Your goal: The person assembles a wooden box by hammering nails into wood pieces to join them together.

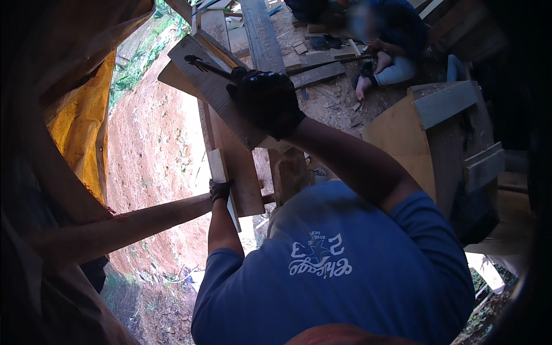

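Observation:
My right hand (267, 100), in a black glove, is closed around the handle of a hammer (208, 67). The hammer's dark head lies over a broad, tilted wooden board (214, 92). Whether it touches the wood I cannot tell. Lower and to the left, my left hand (219, 190), in a dark glove, grips a narrow pale wooden strip (218, 165). That strip runs beside a longer brown plank (244, 175). My left fingers are partly in shadow.
A thick wooden beam (155, 221) crosses at the left, before an earth slope (152, 146) and an orange tarp (86, 132). Another person (397, 63) sits at the upper right among scraps and planks (319, 75). A wooden piece with nailed-on slats (445, 103) stands right.

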`<state>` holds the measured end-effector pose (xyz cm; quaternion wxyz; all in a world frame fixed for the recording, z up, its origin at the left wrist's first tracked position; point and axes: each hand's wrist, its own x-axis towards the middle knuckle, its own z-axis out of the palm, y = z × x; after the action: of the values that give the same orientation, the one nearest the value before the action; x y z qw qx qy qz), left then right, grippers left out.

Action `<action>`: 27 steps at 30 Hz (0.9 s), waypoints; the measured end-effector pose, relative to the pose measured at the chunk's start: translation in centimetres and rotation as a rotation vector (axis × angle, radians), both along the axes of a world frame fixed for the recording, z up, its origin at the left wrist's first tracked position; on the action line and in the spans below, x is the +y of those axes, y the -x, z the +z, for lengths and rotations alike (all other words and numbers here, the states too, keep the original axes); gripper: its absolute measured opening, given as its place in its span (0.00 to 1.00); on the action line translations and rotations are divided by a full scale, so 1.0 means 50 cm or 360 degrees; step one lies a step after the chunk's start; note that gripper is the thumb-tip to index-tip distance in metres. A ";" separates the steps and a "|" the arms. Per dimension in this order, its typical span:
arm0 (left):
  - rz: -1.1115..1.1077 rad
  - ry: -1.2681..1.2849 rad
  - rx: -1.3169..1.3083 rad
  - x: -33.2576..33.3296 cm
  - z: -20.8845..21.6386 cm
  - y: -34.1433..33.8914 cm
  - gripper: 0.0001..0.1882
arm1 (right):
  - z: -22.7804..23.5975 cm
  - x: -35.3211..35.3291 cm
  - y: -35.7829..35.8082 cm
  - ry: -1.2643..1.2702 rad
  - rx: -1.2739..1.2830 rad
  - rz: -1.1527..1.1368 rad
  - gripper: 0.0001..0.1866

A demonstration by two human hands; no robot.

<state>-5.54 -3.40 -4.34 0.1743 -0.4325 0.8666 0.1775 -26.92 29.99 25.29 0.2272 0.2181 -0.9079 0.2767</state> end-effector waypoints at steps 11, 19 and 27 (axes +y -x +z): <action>-0.0244 0.0104 -0.0184 0.057 0.046 0.034 0.57 | 0.002 0.008 0.005 0.0053 0.0091 0.0015 0.13; -0.0268 -0.0118 0.0541 0.145 0.183 -0.040 0.54 | 0.004 0.008 0.010 0.0056 0.0033 0.0108 0.15; 0.0113 -0.0307 0.1308 0.205 0.403 -0.035 0.30 | -0.004 0.014 0.019 0.0029 -0.0001 0.0104 0.17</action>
<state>-3.80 6.85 15.80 -0.1522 -0.3370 0.8281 0.4214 -27.87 30.67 25.08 0.2197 0.2456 -0.8978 0.2922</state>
